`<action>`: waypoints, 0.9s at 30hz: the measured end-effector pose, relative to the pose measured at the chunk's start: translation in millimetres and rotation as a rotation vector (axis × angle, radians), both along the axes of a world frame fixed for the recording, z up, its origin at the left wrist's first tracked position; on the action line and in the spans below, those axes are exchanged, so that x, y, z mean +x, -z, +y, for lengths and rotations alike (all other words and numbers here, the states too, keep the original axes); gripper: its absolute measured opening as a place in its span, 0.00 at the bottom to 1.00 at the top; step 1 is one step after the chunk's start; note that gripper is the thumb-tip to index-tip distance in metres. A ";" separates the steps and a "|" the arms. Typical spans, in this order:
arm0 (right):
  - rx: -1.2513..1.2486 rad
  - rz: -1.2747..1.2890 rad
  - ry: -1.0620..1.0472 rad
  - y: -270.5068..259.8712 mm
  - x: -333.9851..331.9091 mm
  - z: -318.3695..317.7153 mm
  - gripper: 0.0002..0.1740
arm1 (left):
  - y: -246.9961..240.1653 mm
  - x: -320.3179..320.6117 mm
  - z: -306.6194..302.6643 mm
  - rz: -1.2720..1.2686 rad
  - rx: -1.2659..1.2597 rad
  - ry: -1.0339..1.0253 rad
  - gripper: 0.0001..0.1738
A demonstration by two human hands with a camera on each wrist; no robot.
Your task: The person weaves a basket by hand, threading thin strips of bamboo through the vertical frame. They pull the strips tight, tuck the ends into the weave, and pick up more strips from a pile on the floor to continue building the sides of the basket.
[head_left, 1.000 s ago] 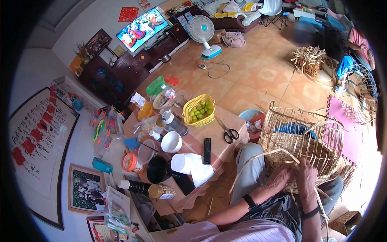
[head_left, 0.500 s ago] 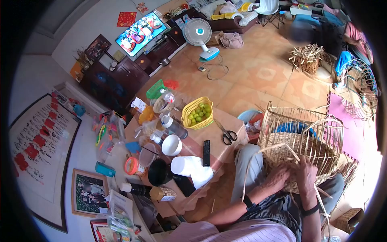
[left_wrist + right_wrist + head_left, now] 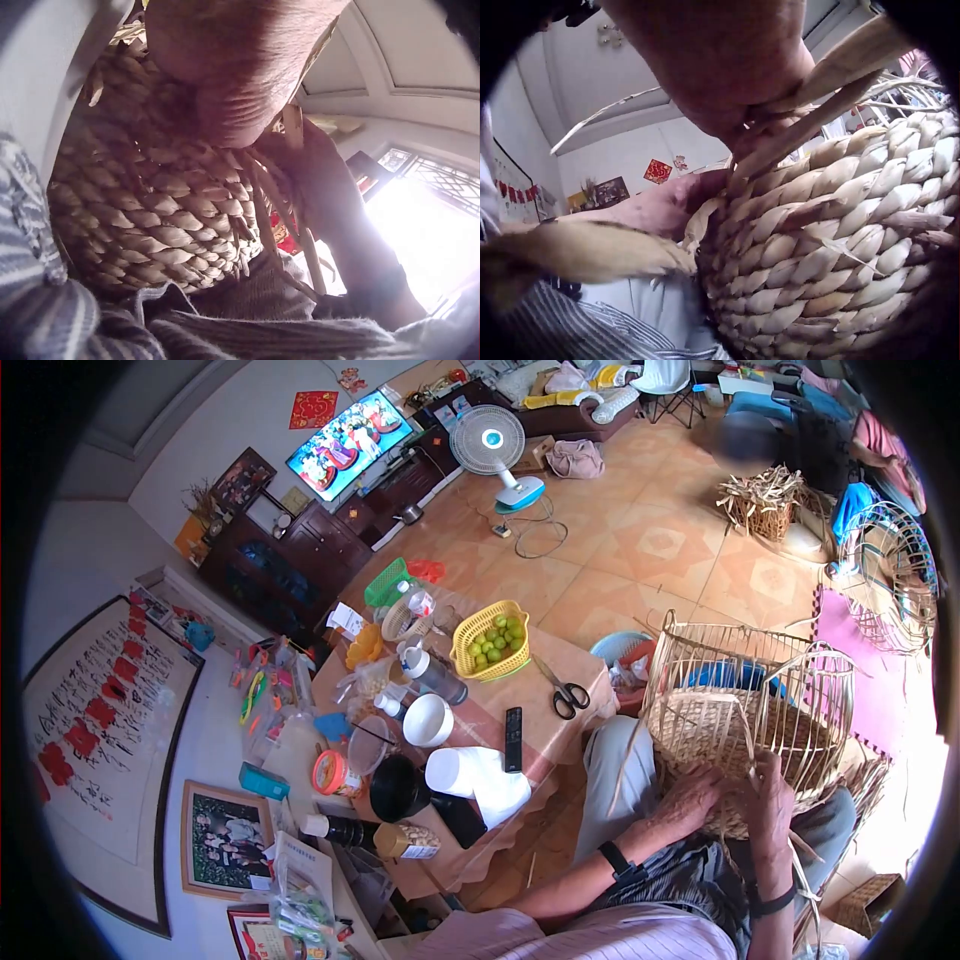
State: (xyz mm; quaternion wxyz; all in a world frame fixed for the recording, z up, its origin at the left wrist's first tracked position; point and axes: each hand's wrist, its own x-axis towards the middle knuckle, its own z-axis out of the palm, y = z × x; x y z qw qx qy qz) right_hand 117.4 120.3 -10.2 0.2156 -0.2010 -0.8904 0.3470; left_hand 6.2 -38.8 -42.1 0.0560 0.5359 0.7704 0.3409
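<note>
Where both hands meet: on the woven lower wall of a half-made basket (image 3: 700,732) that rests on the person's lap, at 4 o'clock in the head view.
Right hand (image 3: 771,792): fingers curled, pinching flat strips (image 3: 810,112) against the top row of weave; the right wrist view shows them running out from the pinch toward 2 o'clock.
Left hand (image 3: 690,796): just beside the right one, at its 9 o'clock, fingers bent and pressed on the weave; whether they pinch a strand cannot be told.
Loose strip (image 3: 623,760): arches over the woven part and hangs past the left forearm toward 7 o'clock.
Basket body: tight plaited rows below, bare upright staves (image 3: 760,660) standing above them at 12 o'clock of the hands.
Lap: grey trousers (image 3: 612,790) under the basket, striped shirt (image 3: 620,940) at 6 o'clock.
Table (image 3: 585,650): at 9 to 10 o'clock of the hands, close to the knee.
Scissors (image 3: 568,692): flat on the table, nearest to the basket.
Remote (image 3: 512,733): at 8 o'clock of the scissors.
Yellow fruit basket (image 3: 490,635): at 10 o'clock of the scissors, holding green fruit.
Fan (image 3: 494,442): on the tiled floor, well apart, at 11 o'clock.
</note>
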 end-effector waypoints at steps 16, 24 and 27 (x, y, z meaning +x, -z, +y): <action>-1.007 0.251 0.173 -20.6 28.0 49.5 0.17 | -32.3 -5.8 -1.8 -0.090 0.051 0.002 0.26; -1.239 0.176 0.088 -48.4 33.4 23.6 0.20 | -30.8 -6.6 6.1 -0.082 0.044 -0.040 0.18; -0.906 0.028 -0.108 10.2 59.5 2.0 0.19 | -26.5 -9.4 5.6 -0.070 -0.019 -0.010 0.15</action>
